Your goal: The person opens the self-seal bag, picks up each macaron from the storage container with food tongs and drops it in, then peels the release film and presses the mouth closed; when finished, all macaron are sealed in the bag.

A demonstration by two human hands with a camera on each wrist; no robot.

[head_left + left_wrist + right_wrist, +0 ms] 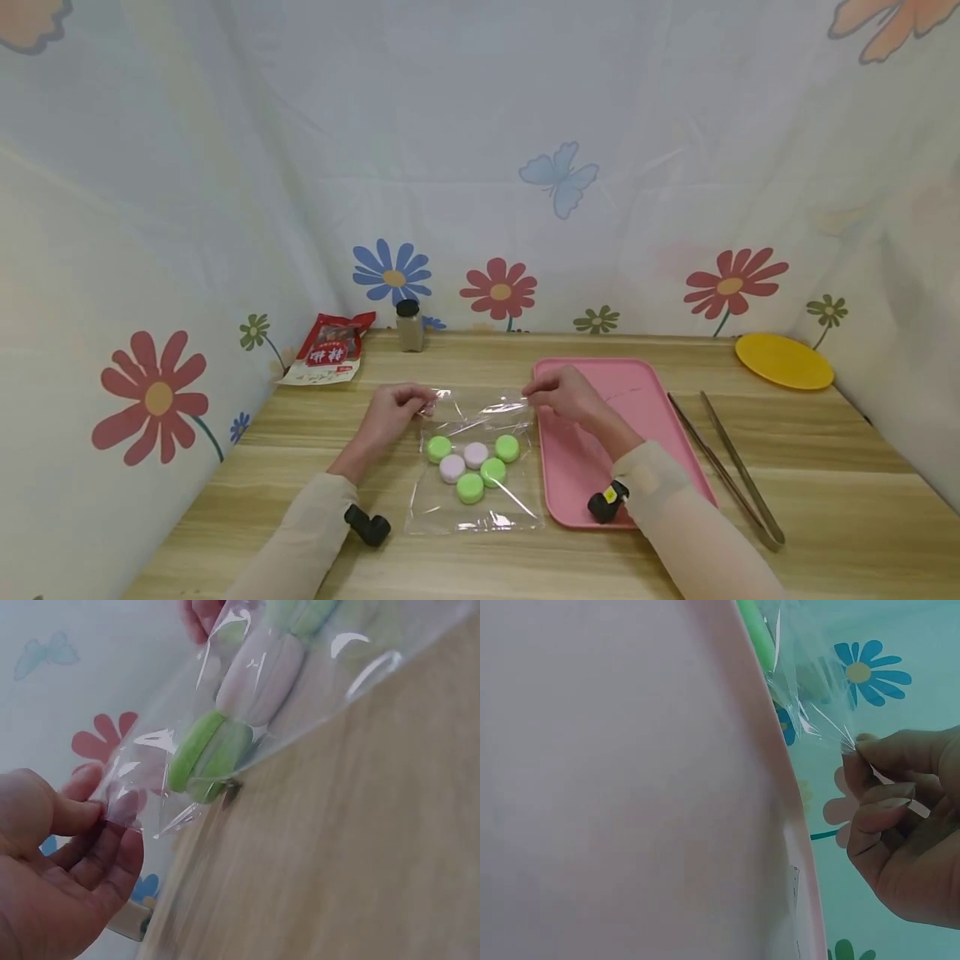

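Observation:
A clear plastic bag (pixel 442 512) lies on the wooden table, with several green macarons (pixel 470 488) and two pale lilac macarons (pixel 452 468) inside. My left hand (pixel 393 412) pinches its far left corner between thumb and fingers. At the far right corner, my right hand (pixel 573 397) pinches the film, the wrist passing over the pink tray. In the left wrist view the left hand (pixel 71 855) grips the bag's edge near a green macaron (pixel 210 756). The right wrist view has the right hand (pixel 907 817) with thumb and forefinger closed on the film (pixel 810 712).
Right of the bag sits a pink tray (pixel 558 492), with long metal tongs (pixel 738 475) beside it. A yellow plate (pixel 784 362) stands at the back right. At the back left are a red and white food packet (pixel 327 350) and a black-capped jar (pixel 409 327).

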